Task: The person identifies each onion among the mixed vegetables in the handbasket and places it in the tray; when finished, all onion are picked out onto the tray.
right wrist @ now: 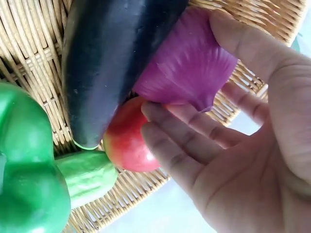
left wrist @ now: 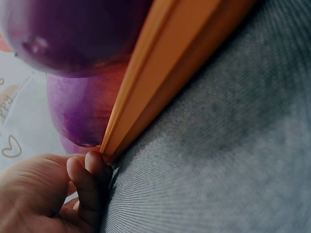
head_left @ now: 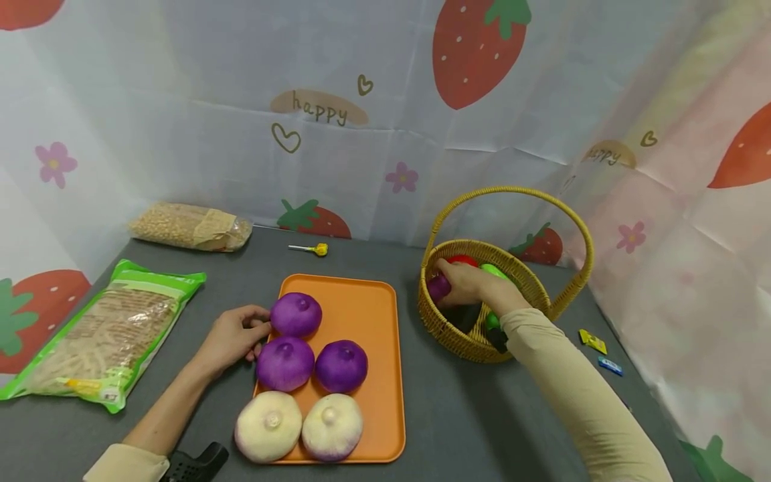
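Note:
My right hand (head_left: 466,284) is inside the woven basket (head_left: 466,345), its thumb and fingers around a purple onion (right wrist: 194,63). In the right wrist view, a dark eggplant (right wrist: 112,63), a red tomato-like item (right wrist: 131,138), a cucumber-like piece (right wrist: 90,174) and a green bell pepper (right wrist: 29,160) lie beside that onion. At the orange tray's (head_left: 367,301) left edge, my left hand (head_left: 231,338) pinches the rim with bent fingers, close to a purple onion (head_left: 296,314). Two more purple onions (head_left: 286,363) and two whitish, turnip-like vegetables (head_left: 268,427) are on the tray.
A green-edged bag (head_left: 102,335) lies at left, with a bag of pale kernels (head_left: 189,227) behind it. A yellow lollipop (head_left: 319,250) is beyond the tray. Yellow (head_left: 593,341) and blue (head_left: 610,365) wrapped sweets lie right of the basket, whose tall handle (head_left: 512,190) arches up.

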Motion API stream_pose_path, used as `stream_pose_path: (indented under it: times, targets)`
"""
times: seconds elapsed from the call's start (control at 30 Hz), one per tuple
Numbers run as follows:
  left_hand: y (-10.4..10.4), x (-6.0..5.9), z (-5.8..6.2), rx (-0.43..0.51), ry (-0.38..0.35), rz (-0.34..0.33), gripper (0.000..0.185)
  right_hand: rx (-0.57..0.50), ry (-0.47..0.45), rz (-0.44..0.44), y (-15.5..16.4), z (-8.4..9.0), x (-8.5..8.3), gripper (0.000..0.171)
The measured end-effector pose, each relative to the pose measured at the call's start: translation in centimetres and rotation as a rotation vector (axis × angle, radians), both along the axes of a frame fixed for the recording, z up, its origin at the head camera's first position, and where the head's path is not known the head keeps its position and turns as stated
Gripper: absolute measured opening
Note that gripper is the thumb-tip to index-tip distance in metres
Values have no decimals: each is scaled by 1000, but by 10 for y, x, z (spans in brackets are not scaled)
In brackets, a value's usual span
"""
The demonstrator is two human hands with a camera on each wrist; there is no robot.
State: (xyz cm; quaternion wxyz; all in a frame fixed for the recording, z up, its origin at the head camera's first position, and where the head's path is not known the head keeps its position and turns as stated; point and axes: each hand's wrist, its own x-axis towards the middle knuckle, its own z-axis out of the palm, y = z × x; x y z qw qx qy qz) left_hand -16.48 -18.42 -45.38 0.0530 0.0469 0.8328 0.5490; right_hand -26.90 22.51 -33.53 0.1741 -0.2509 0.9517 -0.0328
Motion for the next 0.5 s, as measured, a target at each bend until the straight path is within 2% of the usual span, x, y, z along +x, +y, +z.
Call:
stream_pose_path:
  times: [0.13,0.3,0.5]
  targets:
    - [0,0,0,-8,-3,4,30,29,-4,3,0,0,1,62]
    - [0,1,0,-13,-3,3,30,34,14,-45,1,3,2,62]
    - [1,0,1,-13,7,11,29,-50,58,-80,3,11,6,58]
